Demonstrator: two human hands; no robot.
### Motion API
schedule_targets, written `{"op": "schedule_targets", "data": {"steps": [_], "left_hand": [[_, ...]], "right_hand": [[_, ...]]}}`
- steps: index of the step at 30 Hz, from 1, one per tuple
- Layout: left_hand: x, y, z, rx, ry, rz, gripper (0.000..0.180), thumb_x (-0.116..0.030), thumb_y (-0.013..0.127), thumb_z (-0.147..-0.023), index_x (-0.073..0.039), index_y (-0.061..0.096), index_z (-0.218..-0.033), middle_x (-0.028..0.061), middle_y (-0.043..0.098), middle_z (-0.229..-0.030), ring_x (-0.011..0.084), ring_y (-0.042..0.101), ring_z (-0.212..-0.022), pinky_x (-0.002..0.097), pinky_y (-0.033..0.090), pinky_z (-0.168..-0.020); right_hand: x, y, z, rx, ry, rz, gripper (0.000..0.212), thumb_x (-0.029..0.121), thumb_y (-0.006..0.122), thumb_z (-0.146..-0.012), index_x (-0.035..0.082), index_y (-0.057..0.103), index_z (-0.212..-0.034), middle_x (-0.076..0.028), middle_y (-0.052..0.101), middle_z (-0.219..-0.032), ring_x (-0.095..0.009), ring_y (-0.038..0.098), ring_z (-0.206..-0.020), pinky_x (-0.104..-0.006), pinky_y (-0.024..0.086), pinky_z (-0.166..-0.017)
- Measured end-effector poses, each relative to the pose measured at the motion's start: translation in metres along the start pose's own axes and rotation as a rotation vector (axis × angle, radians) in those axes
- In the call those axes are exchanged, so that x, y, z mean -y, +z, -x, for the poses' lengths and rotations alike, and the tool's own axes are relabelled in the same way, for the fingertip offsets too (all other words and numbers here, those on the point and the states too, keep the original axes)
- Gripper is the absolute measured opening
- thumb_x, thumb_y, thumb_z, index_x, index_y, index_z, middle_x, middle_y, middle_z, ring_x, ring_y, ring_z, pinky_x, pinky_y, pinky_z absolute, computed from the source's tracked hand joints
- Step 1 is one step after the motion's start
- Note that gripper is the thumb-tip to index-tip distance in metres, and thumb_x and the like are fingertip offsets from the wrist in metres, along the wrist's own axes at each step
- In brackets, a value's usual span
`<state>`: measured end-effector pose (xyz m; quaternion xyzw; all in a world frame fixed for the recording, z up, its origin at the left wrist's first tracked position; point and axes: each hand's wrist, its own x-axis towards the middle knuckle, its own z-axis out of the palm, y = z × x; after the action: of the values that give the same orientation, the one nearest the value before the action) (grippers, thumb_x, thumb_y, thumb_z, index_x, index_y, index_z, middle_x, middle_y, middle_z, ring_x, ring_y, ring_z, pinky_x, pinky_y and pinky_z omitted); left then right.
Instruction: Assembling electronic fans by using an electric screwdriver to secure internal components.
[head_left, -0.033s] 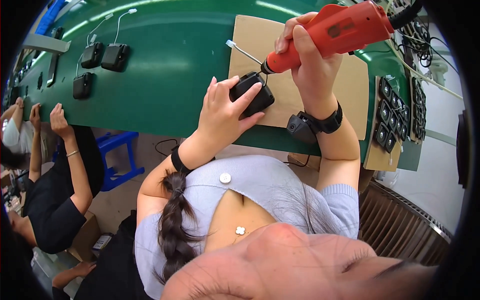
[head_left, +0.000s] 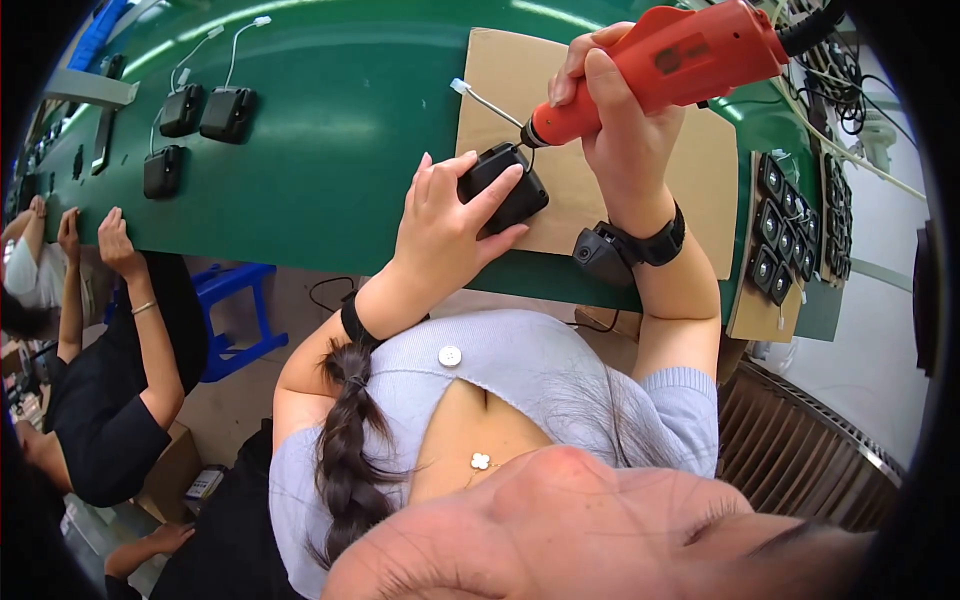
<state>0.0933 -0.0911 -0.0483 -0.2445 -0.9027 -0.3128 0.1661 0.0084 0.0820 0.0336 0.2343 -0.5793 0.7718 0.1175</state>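
My right hand [head_left: 628,125] is wrapped round the body of a red electric screwdriver [head_left: 690,58], whose black cord leaves its rear end. The driver's dark tip meets the upper edge of a small black plastic case [head_left: 512,195], near a corner. My left hand [head_left: 455,212] grips that case with thumb and fingers against its sides, holding it down at the left edge of a cardboard sheet [head_left: 640,215]. From the case runs a short white cable with a white connector [head_left: 460,87]. Whether a screw sits under the tip is too small to tell.
Several similar black cases [head_left: 228,115] with cables lie on the green table [head_left: 330,190] at left. Cardboard trays of black round-faced units [head_left: 780,235] stand at right, below tangled cables [head_left: 845,85]. Co-workers' hands [head_left: 118,243] rest at the table's left edge, near a blue stool [head_left: 240,315].
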Motion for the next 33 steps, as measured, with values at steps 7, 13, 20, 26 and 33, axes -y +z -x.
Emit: {"op": "schedule_targets", "data": {"steps": [7,13,20,26,33], "left_hand": [[0.0,0.0,-0.004,0.017,-0.013,0.0,0.059,-0.035,0.081,-0.071,-0.023,0.062,-0.125,0.0142,0.046,-0.119,0.0339,0.049,-0.109,0.0561,0.04,-0.1],[0.004,0.001,-0.001,0.016,-0.034,0.005,0.059,-0.034,0.081,-0.071,-0.023,0.062,-0.125,0.0138,0.046,-0.118,0.0335,0.049,-0.109,0.0561,0.04,-0.1],[0.003,0.003,0.0,0.013,-0.024,0.013,0.059,-0.035,0.081,-0.071,-0.024,0.062,-0.126,0.0136,0.046,-0.118,0.0336,0.049,-0.109,0.0559,0.04,-0.1],[0.001,0.004,-0.001,0.007,-0.012,-0.003,0.059,-0.035,0.081,-0.07,-0.024,0.062,-0.125,0.0142,0.047,-0.118,0.0337,0.049,-0.109,0.0554,0.04,-0.101],[0.001,0.003,0.003,0.016,-0.008,0.017,0.06,-0.035,0.081,-0.07,-0.024,0.061,-0.126,0.0151,0.047,-0.118,0.0344,0.048,-0.109,0.0536,0.04,-0.101]], "right_hand": [[-0.026,0.001,-0.018,0.112,-0.211,-0.168,0.02,0.004,0.059,-0.089,0.003,0.051,-0.107,-0.009,0.06,-0.085,-0.016,0.06,-0.066,-0.0315,0.053,-0.062],[0.008,0.022,-0.001,-0.15,0.069,-0.041,0.033,0.007,0.07,-0.082,0.005,0.049,-0.107,-0.009,0.061,-0.087,-0.018,0.063,-0.064,-0.0289,0.054,-0.058],[-0.015,0.0,-0.001,0.198,-0.21,-0.137,0.021,0.002,0.06,-0.086,0.002,0.052,-0.105,-0.009,0.061,-0.085,-0.016,0.06,-0.066,-0.0305,0.053,-0.061],[-0.005,0.005,0.009,0.164,-0.053,0.123,0.017,-0.005,0.054,-0.086,0.002,0.053,-0.102,-0.009,0.061,-0.081,-0.014,0.059,-0.064,-0.0304,0.053,-0.06],[0.0,0.007,0.012,0.132,0.009,0.289,0.019,-0.003,0.055,-0.086,0.003,0.054,-0.104,-0.01,0.061,-0.083,-0.014,0.059,-0.065,-0.0316,0.053,-0.061]]}}
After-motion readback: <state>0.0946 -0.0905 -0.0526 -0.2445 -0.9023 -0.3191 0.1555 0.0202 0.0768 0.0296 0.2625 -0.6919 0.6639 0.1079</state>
